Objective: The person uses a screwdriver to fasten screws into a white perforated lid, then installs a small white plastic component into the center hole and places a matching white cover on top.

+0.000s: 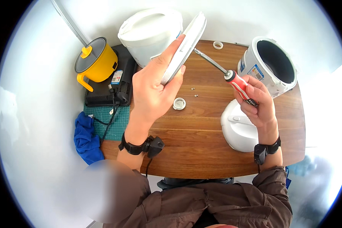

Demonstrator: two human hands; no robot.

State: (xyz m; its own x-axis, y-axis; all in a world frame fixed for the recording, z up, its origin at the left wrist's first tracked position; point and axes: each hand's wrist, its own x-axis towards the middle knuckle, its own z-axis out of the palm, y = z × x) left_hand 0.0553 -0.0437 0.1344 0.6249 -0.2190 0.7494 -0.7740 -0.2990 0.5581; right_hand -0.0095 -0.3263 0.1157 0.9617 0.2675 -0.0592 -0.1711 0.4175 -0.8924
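My left hand point(155, 81) is closed round the edge of a flat white round cover point(187, 43), held up on its edge above the table. A screwdriver point(239, 85) with a red and black handle lies in the grip of my right hand point(260, 100). Its metal shaft points up and left, and the tip ends close to the cover's right face; whether the two touch I cannot tell. Two tiny screws point(196, 95) lie on the wood below the cover, near a small white round cap point(179, 103). Beneath my right hand rests a white domed lid point(237, 129).
On the wooden table point(193, 142) stand a white rice cooker point(148, 34) at the back and an open white cooker body point(269, 64) at right. A yellow pot point(98, 62) sits on a black appliance point(127, 78). A green mat point(119, 121), blue cloth point(86, 138) and tape ring point(217, 45) lie around.
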